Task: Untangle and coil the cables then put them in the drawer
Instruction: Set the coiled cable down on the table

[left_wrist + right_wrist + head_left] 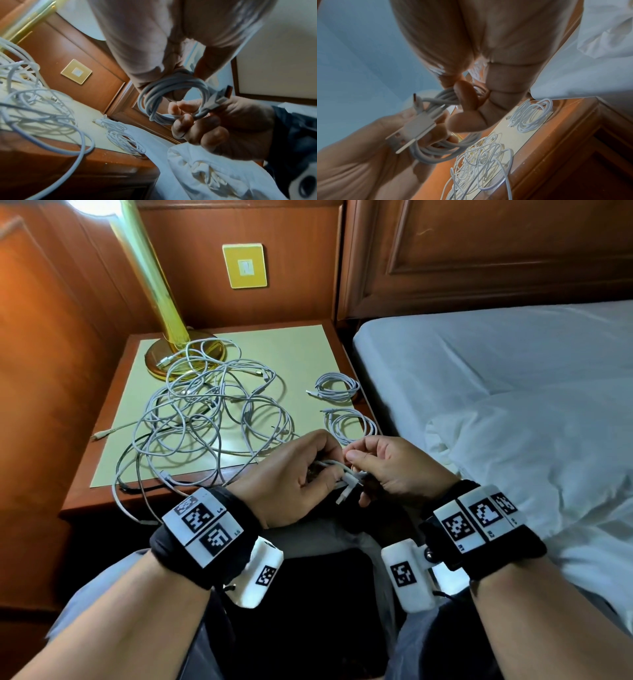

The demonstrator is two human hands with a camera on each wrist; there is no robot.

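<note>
Head view, left to right: tangled white cables (209,412) sprawl over the nightstand (308,344); two finished coils (342,405) at its right edge. Left hand (291,477) grips a small white coiled cable (173,100); right hand (394,467) pinches it.

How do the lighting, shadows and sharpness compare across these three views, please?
Head view: lamp glare top left, crisp shadows under the tangled cables. Left wrist view: left hand close and soft, tangle blurred. Right wrist view: right hand blurred, coiled cable fairly sharp.
</note>
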